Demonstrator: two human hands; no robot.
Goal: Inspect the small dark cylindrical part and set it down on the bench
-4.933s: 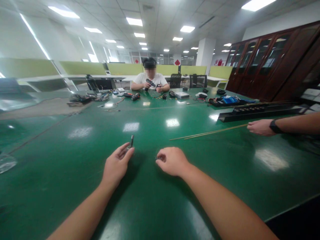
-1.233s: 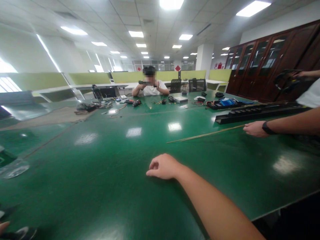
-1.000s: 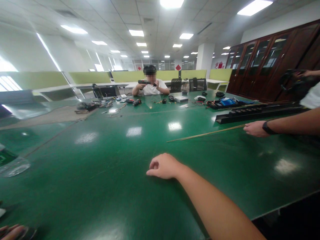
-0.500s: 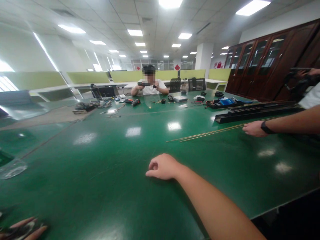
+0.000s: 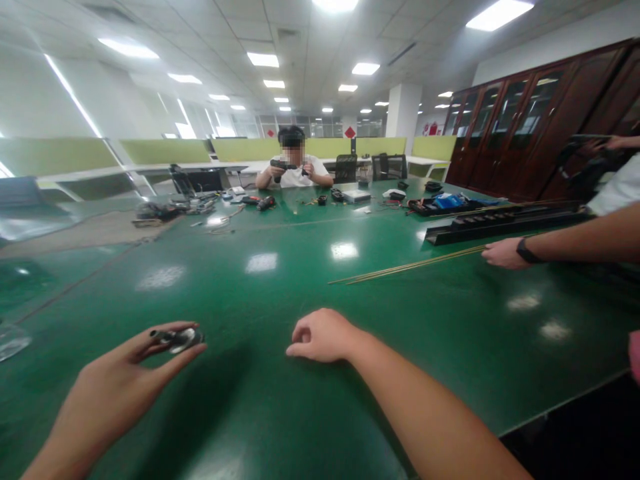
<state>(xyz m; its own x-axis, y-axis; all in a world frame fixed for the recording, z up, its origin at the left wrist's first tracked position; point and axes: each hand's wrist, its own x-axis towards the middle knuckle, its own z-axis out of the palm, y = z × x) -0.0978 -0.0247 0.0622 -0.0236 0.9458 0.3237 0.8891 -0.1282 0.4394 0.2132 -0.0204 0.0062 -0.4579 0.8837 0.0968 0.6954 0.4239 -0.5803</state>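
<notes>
My left hand is held above the green table at the lower left. Its thumb and fingers grip a round metal part with a short dark stem; the exact kind I cannot make out. On the tabletop, right of that, rests my right hand, its fingers curled in towards the thumb. Nothing shows in the hollow of those fingers. Beyond it lie several thin brass-coloured rods, whose right ends reach a co-worker's hand wearing a dark wristband.
A long black metal channel lies at the right, near a black tray with blue items. Across the table sits a person holding a dark tool. Tools and wires lie at the back left. A clear object is at the left edge.
My left hand has come up and right from the lower left corner, carrying the metal part. The right hand stays in place on the table. The view has shifted slightly.
</notes>
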